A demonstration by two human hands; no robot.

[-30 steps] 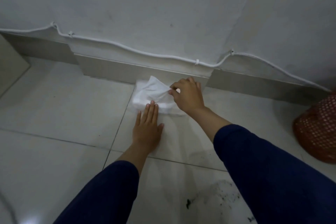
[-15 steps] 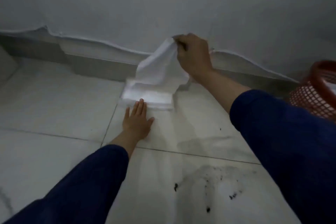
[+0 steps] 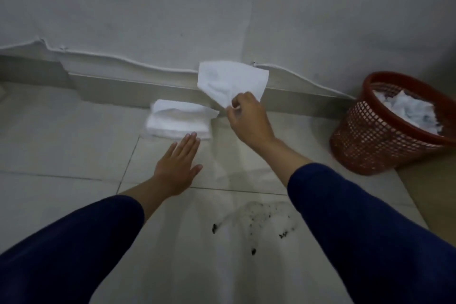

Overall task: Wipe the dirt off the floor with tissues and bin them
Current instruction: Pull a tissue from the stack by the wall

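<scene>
My right hand (image 3: 248, 118) pinches a single white tissue (image 3: 230, 81) and holds it up in front of the skirting board. A stack of white tissues (image 3: 179, 119) lies on the floor tiles by the wall. My left hand (image 3: 179, 164) is flat with straight fingers, its fingertips at the near edge of the stack. Black specks and a grey smear of dirt (image 3: 256, 224) mark the tile close to me, between my arms. A red mesh bin (image 3: 385, 128) at the right holds crumpled tissues.
A white cable (image 3: 118, 58) runs along the wall above the grey skirting board (image 3: 111, 89). A brown surface (image 3: 439, 195) borders the tiles at the right, just in front of the bin.
My right hand has pulled one tissue free of the stack and brought it lower and to the right. My left hand stays at the stack's near edge.
</scene>
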